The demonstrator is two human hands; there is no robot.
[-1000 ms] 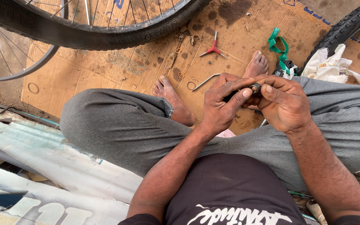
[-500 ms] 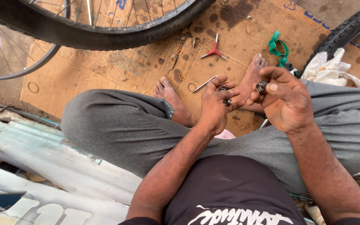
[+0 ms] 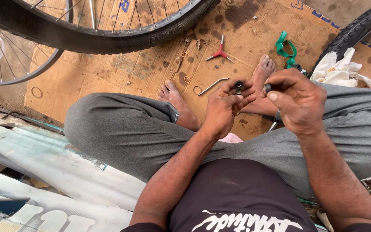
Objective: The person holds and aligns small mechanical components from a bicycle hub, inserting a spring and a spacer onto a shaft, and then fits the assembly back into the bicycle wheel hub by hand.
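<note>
Two hands meet above the crossed legs of a person seated on the floor, seen from the head camera looking straight down. The left hand (image 3: 226, 105) has its fingers pressed together, pinching a small dark ring-shaped part (image 3: 238, 85) at the fingertips. The right hand (image 3: 295, 101) is curled, pinching a small dark metal piece (image 3: 268, 88) between thumb and forefinger, just beside the ring-shaped part but apart from it. Both pieces sit in the air over the person's bare right foot (image 3: 263, 81), near the middle of the view; what exactly they are is too small to tell.

Below the hands lies a stained sheet of cardboard (image 3: 121, 73) spread on the floor. On it rest a red three-armed wrench (image 3: 220, 52), a bent metal rod (image 3: 212, 86) just beside the left foot (image 3: 177, 103), and a green strap (image 3: 286, 49) near the right foot. A bicycle wheel (image 3: 108, 36) with tyre and spokes crosses the top of the view, with a bare rim (image 3: 22, 73) at the far left. Another tyre (image 3: 357, 28) curves in the upper right corner, with a white rag (image 3: 342, 68) against it. Corrugated sheet metal (image 3: 44, 154) lies at the lower left.
</note>
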